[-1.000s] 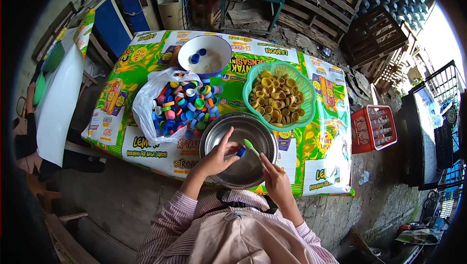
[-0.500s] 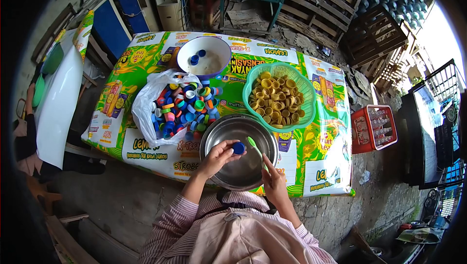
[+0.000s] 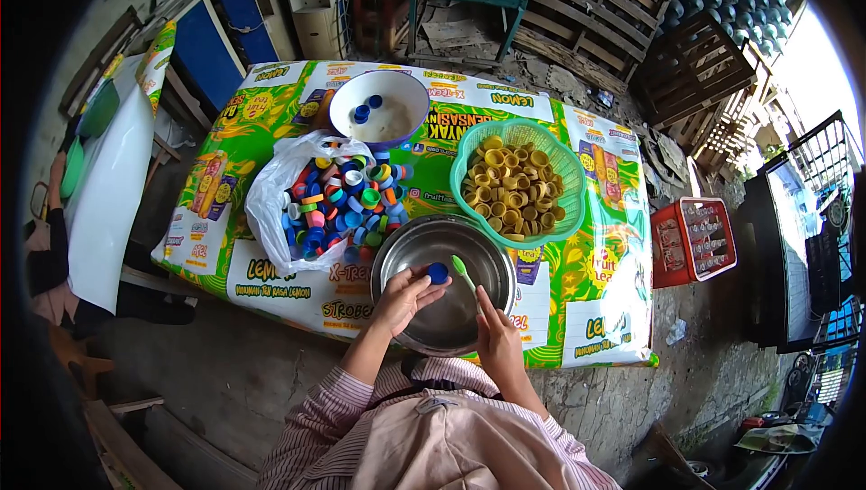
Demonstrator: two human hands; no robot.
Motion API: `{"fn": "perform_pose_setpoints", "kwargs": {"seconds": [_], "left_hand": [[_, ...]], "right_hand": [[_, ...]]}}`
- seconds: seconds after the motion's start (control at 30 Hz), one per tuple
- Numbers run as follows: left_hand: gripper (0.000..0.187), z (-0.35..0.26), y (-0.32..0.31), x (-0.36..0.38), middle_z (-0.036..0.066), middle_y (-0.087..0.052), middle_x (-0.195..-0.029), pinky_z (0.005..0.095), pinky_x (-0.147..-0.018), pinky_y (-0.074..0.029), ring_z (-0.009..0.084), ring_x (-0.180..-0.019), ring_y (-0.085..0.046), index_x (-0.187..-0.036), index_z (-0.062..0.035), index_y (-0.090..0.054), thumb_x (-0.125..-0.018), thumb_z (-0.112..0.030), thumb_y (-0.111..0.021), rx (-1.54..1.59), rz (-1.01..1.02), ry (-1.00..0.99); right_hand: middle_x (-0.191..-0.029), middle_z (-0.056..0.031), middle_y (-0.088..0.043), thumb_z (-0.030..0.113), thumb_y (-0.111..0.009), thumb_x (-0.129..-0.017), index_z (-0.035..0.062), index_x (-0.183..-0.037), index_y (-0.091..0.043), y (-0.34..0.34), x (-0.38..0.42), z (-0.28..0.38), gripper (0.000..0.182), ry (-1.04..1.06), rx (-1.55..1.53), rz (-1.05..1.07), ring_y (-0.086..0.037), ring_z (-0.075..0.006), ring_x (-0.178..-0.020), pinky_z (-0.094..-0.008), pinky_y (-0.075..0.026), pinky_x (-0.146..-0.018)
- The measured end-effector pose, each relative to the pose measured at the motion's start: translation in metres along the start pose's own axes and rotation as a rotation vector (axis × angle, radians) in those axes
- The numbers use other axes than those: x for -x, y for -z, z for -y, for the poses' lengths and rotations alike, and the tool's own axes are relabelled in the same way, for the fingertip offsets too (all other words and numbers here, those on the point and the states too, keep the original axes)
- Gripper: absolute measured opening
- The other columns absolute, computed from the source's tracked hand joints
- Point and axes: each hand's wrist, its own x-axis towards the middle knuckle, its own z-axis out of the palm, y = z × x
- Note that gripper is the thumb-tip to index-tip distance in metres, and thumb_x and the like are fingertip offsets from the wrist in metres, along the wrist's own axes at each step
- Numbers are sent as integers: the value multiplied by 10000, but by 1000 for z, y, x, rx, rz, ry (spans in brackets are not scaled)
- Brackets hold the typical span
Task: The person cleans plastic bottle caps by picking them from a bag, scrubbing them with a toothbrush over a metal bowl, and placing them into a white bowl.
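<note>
Between the fingers of my left hand [image 3: 403, 300] is a blue bottle cap [image 3: 437, 273], held over a metal bowl [image 3: 388, 251] near the table's front edge. My right hand [image 3: 498, 338] grips a light green toothbrush [image 3: 464, 275] by its handle, the brush end close beside the cap but apart from it. Colourful bottle caps [image 3: 347, 201] fill an open white plastic bag [image 3: 263, 210] beyond my left hand. Yellow caps [image 3: 511, 185] lie in a green plastic basket [image 3: 568, 219] at the right. A white basin [image 3: 397, 111] farther back holds a few blue caps [image 3: 363, 114].
A printed green and white sheet [image 3: 613, 300] covers the table. A red crate of bottles [image 3: 690, 242] stands on the floor at the right. Wooden pallets [image 3: 591, 7] lean behind. At the far left, another person's arm [image 3: 56, 210] reaches toward a green object.
The toothbrush head has moved slightly left, nearer to the cap. My right hand has shifted a little left and down. The cap is still in my left fingers, a touch to the left.
</note>
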Motion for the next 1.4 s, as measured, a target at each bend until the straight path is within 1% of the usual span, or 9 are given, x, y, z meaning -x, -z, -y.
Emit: {"fn": "perform_pose_setpoints", "kwargs": {"seconds": [0.13,0.27,0.53,0.67,0.7,0.87,0.93,1.17,1.4], "left_hand": [[266,2,1,0,175,-532,-1139,333,-905,-470,264,-1084,-536,-1159,15,-418,-909,-76,-438,5,-83,2],[277,0,0,3,167,-508,-1166,354,-923,-464,295,-1093,-528,-1178,-8,-405,-904,-47,-421,151,-37,14],[295,4,7,-3,131,-539,-1121,342,-910,-459,237,-1047,-547,-1138,-52,-489,-847,-49,-444,336,-2,66],[310,14,19,-7,104,-556,-1058,349,-890,-463,198,-988,-559,-1185,-81,-468,-878,-88,-429,354,72,114],[304,13,16,-6,96,-559,-1039,344,-876,-466,188,-959,-560,-1177,-91,-475,-876,-87,-440,378,104,104],[270,-2,-4,0,73,-568,-1006,333,-877,-460,175,-920,-558,-1139,-86,-498,-871,-82,-466,343,89,56],[228,-4,-6,-2,46,-575,-948,297,-807,-473,144,-887,-559,-1070,-98,-516,-844,-76,-535,374,87,141],[301,6,7,-5,49,-573,-984,287,-757,-444,145,-924,-548,-1148,-81,-493,-855,-112,-557,307,84,184],[222,-7,-9,0,41,-578,-990,273,-758,-451,142,-877,-565,-1064,-124,-534,-847,-82,-562,354,96,157]], "right_hand": [[-703,-175,-526,23,-488,-849,122,-1313,-403,0,10,7,482,56,38,142,-524,-330,-565,-407,-410,-526],[-756,-192,-558,16,-495,-843,119,-1307,-412,1,4,-6,482,-14,41,20,-546,-349,-606,-397,-430,-548],[-833,-252,-588,4,-482,-846,79,-1316,-384,13,3,16,486,-54,-87,75,-596,-348,-658,-365,-460,-589],[-700,-222,-565,-12,-480,-838,64,-1324,-366,2,5,11,505,37,-193,34,-557,-292,-545,-316,-418,-526],[-891,-256,-596,-17,-488,-840,69,-1327,-359,8,3,14,512,-107,-129,112,-615,-376,-741,-360,-476,-611],[-876,-267,-594,-17,-490,-842,72,-1329,-355,13,4,21,513,-69,-173,75,-621,-366,-737,-355,-476,-618],[-876,-262,-595,-18,-487,-843,74,-1333,-349,10,3,17,517,-115,-168,101,-620,-365,-733,-354,-475,-620],[-809,-242,-585,-29,-482,-834,91,-1343,-342,8,2,12,542,-22,-143,81,-599,-368,-660,-383,-453,-576],[-745,-195,-555,-24,-474,-838,90,-1339,-352,9,3,19,528,39,-159,77,-562,-332,-603,-367,-441,-555]]}}
